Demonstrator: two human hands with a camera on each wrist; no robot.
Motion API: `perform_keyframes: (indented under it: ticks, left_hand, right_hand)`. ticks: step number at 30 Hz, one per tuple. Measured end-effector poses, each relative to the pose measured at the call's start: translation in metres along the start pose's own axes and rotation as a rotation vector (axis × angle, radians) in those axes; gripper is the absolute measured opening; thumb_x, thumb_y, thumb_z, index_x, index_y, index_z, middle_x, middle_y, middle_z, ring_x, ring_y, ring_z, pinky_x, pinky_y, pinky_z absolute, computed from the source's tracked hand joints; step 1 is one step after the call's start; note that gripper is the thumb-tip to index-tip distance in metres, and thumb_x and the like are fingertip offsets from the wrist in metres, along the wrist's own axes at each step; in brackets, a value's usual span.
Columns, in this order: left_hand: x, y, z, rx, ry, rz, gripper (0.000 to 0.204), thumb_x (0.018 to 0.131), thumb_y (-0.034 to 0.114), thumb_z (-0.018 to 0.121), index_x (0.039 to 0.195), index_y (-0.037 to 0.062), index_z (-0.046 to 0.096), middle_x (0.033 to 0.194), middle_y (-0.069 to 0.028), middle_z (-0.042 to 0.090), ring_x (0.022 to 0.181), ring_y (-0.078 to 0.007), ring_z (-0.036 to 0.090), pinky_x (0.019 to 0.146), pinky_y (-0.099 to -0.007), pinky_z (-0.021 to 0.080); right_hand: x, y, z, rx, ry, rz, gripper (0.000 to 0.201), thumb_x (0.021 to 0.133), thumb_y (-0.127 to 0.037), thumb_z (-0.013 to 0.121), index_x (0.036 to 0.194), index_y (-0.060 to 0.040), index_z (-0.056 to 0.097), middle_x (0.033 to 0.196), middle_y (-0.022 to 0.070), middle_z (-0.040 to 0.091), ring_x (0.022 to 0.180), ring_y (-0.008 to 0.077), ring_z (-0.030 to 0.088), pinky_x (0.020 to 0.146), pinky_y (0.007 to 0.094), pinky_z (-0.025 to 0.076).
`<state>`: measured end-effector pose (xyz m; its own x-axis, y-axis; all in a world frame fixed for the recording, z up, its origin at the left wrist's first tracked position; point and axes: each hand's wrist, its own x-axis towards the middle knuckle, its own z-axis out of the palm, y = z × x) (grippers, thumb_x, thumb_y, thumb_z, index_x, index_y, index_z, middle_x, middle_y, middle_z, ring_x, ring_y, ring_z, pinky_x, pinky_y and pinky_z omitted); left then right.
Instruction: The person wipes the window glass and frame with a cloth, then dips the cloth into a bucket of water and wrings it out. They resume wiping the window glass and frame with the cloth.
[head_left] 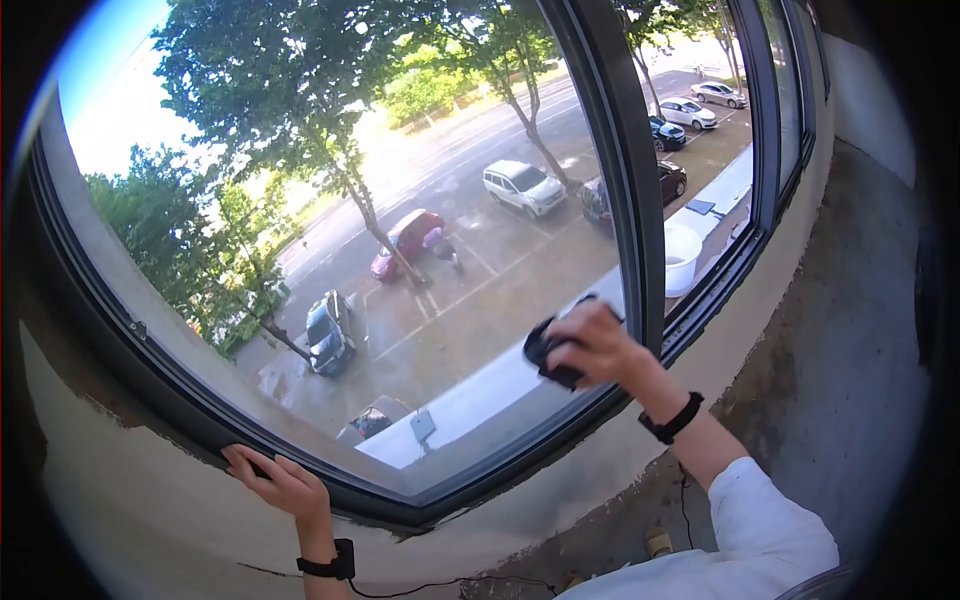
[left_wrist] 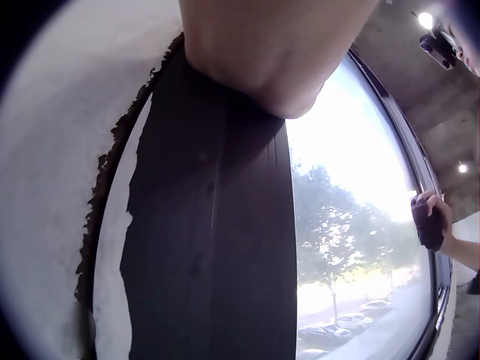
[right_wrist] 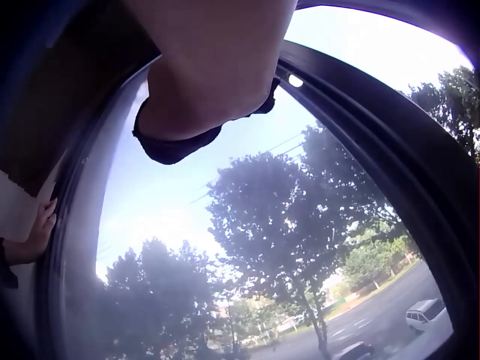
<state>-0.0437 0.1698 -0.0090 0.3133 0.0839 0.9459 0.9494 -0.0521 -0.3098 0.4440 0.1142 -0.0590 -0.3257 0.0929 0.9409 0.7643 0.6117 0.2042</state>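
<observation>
A dark, bunched cloth (head_left: 548, 355) is gripped by my right hand (head_left: 597, 345) against the large window pane (head_left: 470, 320), close to the upright frame bar. The left wrist view shows the same cloth (left_wrist: 426, 229) under curled fingers. From the right wrist, part of the cloth (right_wrist: 176, 148) shows beyond the hand, which hides the rest. My left hand (head_left: 280, 485) rests on the dark lower window frame (head_left: 190, 410), fingers laid along it and holding nothing. In the left wrist view that hand covers the top of the frame (left_wrist: 217, 225).
A rough-edged wall (head_left: 130, 480) runs below the frame. On the right, behind another section, stands a white bucket (head_left: 682, 262). A thin cable (head_left: 450, 580) trails from the left wristband. Outside the glass are trees, parked cars and a ledge (head_left: 480, 400).
</observation>
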Motion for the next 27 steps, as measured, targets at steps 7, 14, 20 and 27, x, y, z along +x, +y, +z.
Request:
perform_keyframes:
  ticks: [7, 14, 20, 27]
  left_hand:
    - [0.003, 0.003, -0.001, -0.026, 0.013, 0.002, 0.053, 0.108, 0.014, 0.034, 0.154, -0.011, 0.03, 0.155, -0.0284, 0.032, 0.146, -0.044, 0.034, 0.121, -0.056, 0.027]
    - [-0.001, 0.0, 0.0, -0.002, 0.007, 0.0, 0.053, 0.11, 0.018, 0.034, 0.155, -0.0094, 0.03, 0.154, -0.0265, 0.033, 0.145, -0.0435, 0.035, 0.12, -0.0546, 0.032]
    - [0.002, 0.0, 0.001, 0.033, 0.021, 0.034, 0.052, 0.109, 0.016, 0.034, 0.154, -0.0106, 0.03, 0.153, -0.0281, 0.033, 0.145, -0.0441, 0.035, 0.12, -0.0534, 0.033]
    - [0.003, 0.002, 0.0, -0.011, 0.0, 0.01, 0.054, 0.109, 0.016, 0.034, 0.154, -0.0126, 0.027, 0.151, -0.0286, 0.031, 0.145, -0.047, 0.032, 0.12, -0.056, 0.031]
  right_hand:
    - [0.154, 0.007, 0.004, -0.211, 0.547, 0.339, 0.036, 0.067, -0.009, 0.071, 0.101, -0.0139, 0.062, 0.108, 0.0102, 0.058, 0.105, 0.0319, 0.051, 0.089, 0.0435, 0.038]
    - [0.027, -0.111, 0.126, 0.163, 0.142, -0.203, 0.011, 0.082, -0.022, 0.068, 0.09, -0.0167, 0.063, 0.112, 0.001, 0.06, 0.101, 0.0189, 0.057, 0.087, 0.0324, 0.048]
    - [-0.064, -0.002, 0.0, -0.079, 0.065, 0.231, 0.025, 0.07, -0.019, 0.081, 0.086, -0.0203, 0.061, 0.111, 0.0029, 0.063, 0.1, 0.0239, 0.057, 0.087, 0.0402, 0.043]
    - [0.063, -0.042, 0.049, -0.077, 0.406, 0.467, 0.028, 0.072, -0.02, 0.078, 0.095, -0.0186, 0.062, 0.115, 0.0099, 0.063, 0.107, 0.0258, 0.055, 0.097, 0.0439, 0.038]
